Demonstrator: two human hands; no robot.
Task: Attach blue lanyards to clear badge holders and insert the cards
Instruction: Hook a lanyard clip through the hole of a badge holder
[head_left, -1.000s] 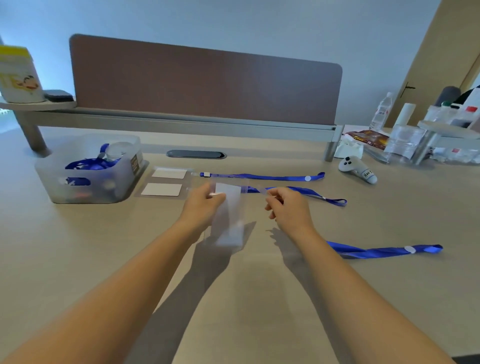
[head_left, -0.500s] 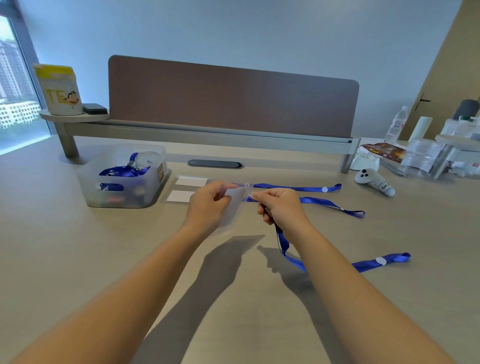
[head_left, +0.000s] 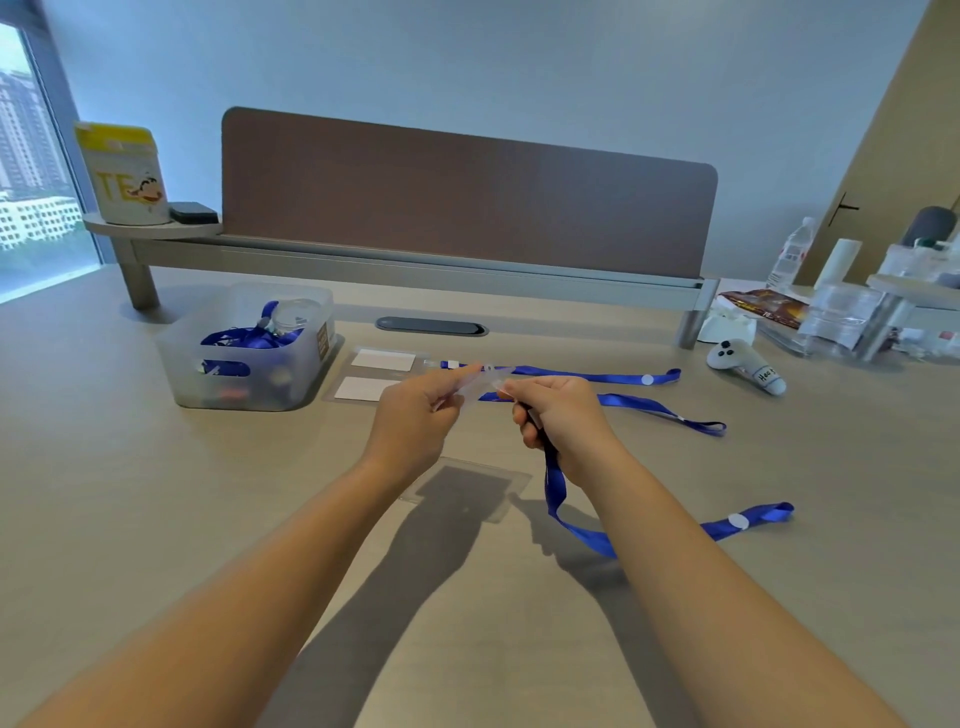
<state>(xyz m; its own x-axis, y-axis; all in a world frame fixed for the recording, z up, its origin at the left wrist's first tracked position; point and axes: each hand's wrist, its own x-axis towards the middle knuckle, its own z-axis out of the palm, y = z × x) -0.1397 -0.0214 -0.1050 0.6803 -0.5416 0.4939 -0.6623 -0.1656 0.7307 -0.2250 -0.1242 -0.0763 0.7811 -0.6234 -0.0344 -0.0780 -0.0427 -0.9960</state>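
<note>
On my feed I see two bare forearms coming in from the bottom edge, no sleeves anywhere along them up to where the view cuts them off. The left hand (head_left: 415, 421) wears no glove, ring or watch that I can make out, and its wrist is bare. The right hand (head_left: 563, 421) is the same: uncovered, with no band or strap at the wrist.
</note>
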